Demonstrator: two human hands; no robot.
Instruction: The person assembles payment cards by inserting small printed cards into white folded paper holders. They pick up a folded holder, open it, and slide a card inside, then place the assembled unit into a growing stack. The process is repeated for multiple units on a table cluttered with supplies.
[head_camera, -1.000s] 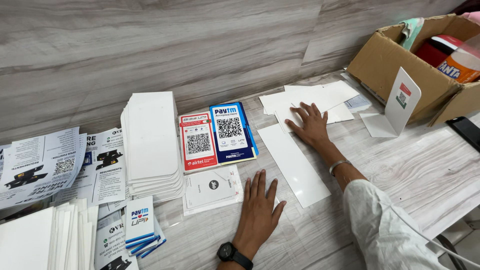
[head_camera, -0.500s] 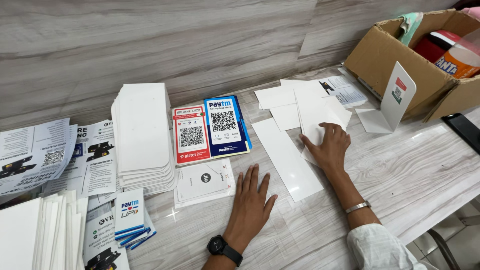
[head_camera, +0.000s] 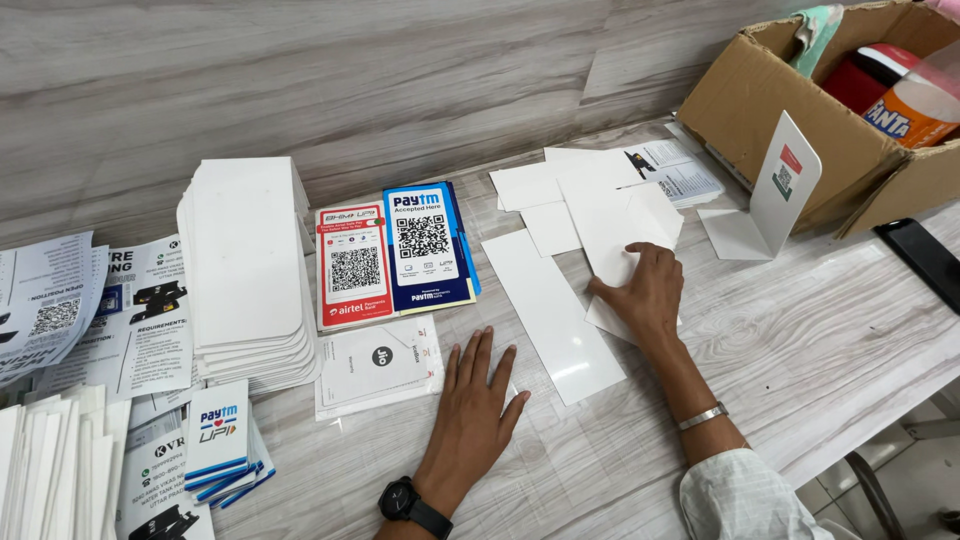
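My right hand is curled over the near edge of a white sheet, fingers pinching it on the wooden table. The sheet overlaps other loose white sheets behind it. To its left lies a long white card. My left hand rests flat on the table with fingers spread, holding nothing, next to a white pouch. It wears a black watch at the wrist.
A tall stack of white cards stands left of a red code card and a blue code card. Printed leaflets lie far left. A cardboard box, a white folded stand and a black phone are at right.
My right hand has drawn back from the far pile of white sheets toward me, bringing one white sheet along. My left hand stays flat in place.
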